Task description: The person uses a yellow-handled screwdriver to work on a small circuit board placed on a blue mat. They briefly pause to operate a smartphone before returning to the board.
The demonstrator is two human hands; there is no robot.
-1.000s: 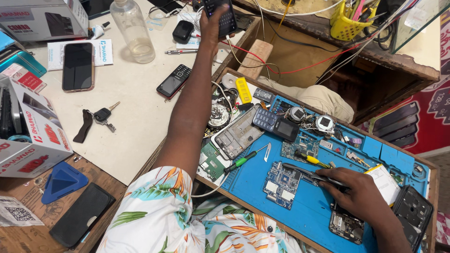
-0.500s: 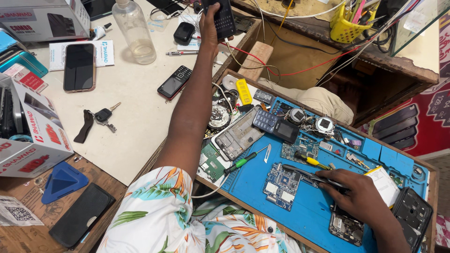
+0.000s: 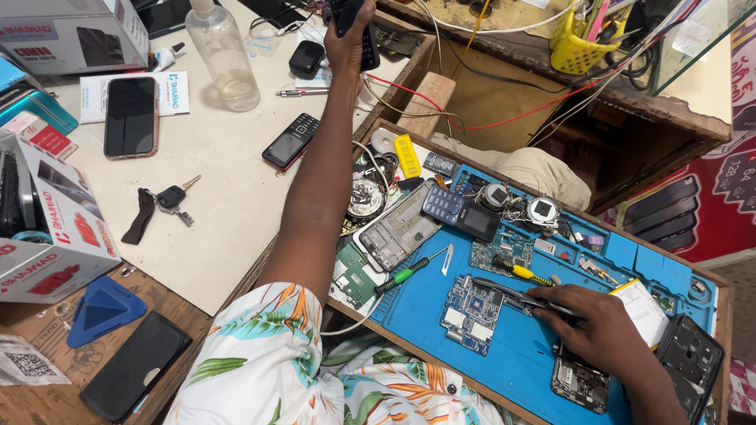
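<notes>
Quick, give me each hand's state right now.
Left hand: closed around a black phone, arm stretched out over the table.
Right hand: closed on tweezers, tips beside the circuit board on the blue mat.

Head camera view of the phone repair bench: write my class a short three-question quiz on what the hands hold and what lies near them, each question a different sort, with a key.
1. True or false: the left hand is stretched out over the table and grips a dark keypad phone.
2. Multiple choice: the right hand holds
A. a plastic bottle
B. tweezers
C. a set of keys
3. Fill the gap: the circuit board beside the tweezer tips lies on a ____ work mat.

Key
1. True
2. B
3. Blue
</notes>
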